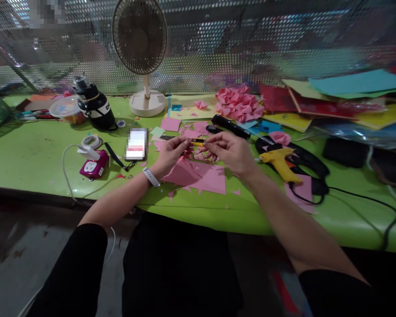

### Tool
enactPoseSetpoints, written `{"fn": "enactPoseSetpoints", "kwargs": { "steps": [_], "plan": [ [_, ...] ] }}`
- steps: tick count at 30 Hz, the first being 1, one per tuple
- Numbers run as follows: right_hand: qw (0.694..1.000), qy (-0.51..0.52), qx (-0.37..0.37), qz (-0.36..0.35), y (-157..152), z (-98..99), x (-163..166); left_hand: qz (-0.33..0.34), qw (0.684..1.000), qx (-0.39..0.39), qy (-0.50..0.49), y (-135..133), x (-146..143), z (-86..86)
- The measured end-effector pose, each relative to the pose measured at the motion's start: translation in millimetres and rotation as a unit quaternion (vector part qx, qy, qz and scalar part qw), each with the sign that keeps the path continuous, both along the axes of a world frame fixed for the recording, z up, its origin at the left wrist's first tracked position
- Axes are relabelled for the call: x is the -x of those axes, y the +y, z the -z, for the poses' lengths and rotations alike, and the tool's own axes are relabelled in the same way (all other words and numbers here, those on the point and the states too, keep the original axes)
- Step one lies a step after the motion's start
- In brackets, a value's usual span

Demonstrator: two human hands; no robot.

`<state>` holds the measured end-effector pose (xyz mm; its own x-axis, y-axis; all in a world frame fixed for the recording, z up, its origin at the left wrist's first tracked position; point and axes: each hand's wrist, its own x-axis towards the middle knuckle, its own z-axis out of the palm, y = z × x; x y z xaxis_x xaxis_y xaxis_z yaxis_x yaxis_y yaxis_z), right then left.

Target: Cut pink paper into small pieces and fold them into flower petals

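My left hand [174, 152] and my right hand [229, 149] meet over the middle of the green table. Between their fingertips is a slim yellow-and-black tool [197, 141] that looks like a utility knife; the fingers cover part of it. Both hands are closed on it, one at each end. Just below them lies a pink paper sheet [207, 178] with a jagged cut edge. Pink paper scraps [188, 131] are scattered around and behind the hands. A black stapler [231, 127] rests behind my right hand.
At right, a yellow glue gun [279, 163] lies with its black cord trailing. Folded pink paper pieces [239, 103] are heaped at the back. A phone [137, 144], magenta plug adapter [94, 165], black bottle [95, 105] and fan [147, 103] stand or lie left. Coloured sheets [359, 83] pile up back right.
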<state>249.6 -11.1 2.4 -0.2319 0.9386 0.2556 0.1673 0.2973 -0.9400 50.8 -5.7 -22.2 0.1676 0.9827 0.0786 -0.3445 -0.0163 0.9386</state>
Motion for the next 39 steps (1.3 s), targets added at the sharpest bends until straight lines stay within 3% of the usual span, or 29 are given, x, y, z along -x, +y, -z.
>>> {"fn": "enactPoseSetpoints", "kwargs": {
  "steps": [24,39],
  "plan": [
    [0.995,-0.076,-0.065,-0.025,2,11.1,5,0.045,0.997,-0.056,0.025,-6,-3,5.8],
    [0.992,-0.074,-0.067,-0.071,3,6.6,4,0.027,0.996,-0.073,0.038,-7,-3,5.4]
  ]
}}
